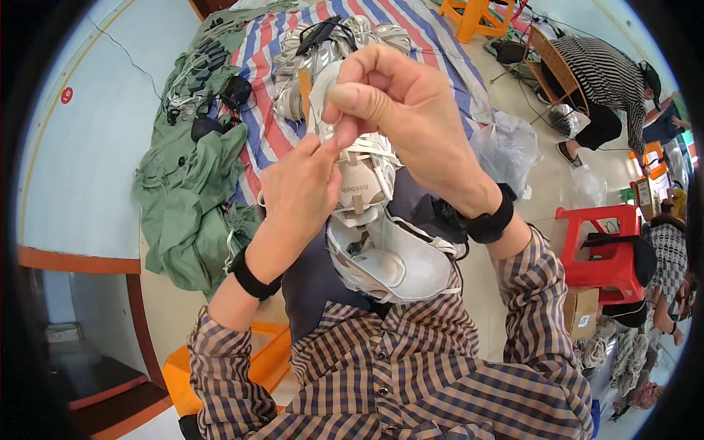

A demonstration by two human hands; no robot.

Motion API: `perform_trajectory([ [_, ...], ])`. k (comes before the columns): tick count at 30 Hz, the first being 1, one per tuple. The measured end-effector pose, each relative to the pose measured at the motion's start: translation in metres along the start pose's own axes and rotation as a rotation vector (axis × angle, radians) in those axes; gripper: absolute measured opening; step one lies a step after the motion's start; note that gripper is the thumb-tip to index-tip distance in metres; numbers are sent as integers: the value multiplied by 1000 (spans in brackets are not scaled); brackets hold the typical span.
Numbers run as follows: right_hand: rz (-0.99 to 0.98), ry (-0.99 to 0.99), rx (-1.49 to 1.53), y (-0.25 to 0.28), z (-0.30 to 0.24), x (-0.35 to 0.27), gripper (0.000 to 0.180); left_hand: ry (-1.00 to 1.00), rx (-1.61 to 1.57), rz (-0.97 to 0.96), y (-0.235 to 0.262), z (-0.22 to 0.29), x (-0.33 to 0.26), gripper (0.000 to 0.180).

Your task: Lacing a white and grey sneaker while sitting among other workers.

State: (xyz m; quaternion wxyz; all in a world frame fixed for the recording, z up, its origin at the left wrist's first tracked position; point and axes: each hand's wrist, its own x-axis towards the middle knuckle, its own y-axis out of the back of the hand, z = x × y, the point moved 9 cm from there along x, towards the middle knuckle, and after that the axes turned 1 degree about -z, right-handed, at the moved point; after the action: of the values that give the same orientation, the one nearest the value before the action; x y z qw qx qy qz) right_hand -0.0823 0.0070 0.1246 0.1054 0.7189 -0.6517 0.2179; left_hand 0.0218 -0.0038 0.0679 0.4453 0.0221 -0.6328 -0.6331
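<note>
Holding a white strap piece (pixel 325 92) up in front of me, I pinch it from above with my right hand (pixel 400 110), fingers closed tight on it. My left hand (pixel 301 191) nips its lower end between thumb and finger. Below them a bundle of white shoe uppers (pixel 381 242) rests in my lap, with more (pixel 323 59) piled on the striped sheet (pixel 264 125) beyond. Judging by both piles, plenty is left to handle.
</note>
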Motion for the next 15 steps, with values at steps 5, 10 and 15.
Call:
perform_trajectory([
  [5, -1, 5, -9, 2, 2, -10, 12, -72, 2, -143, -15, -6, 12, 8],
  [10, 152, -98, -499, 38, 30, -28, 13, 77, -107, -329, -31, -20, 18, 12],
  [15, 13, 129, -1092, 21, 58, -73, 12, 32, -80, -285, -27, -10, 10, 16],
])
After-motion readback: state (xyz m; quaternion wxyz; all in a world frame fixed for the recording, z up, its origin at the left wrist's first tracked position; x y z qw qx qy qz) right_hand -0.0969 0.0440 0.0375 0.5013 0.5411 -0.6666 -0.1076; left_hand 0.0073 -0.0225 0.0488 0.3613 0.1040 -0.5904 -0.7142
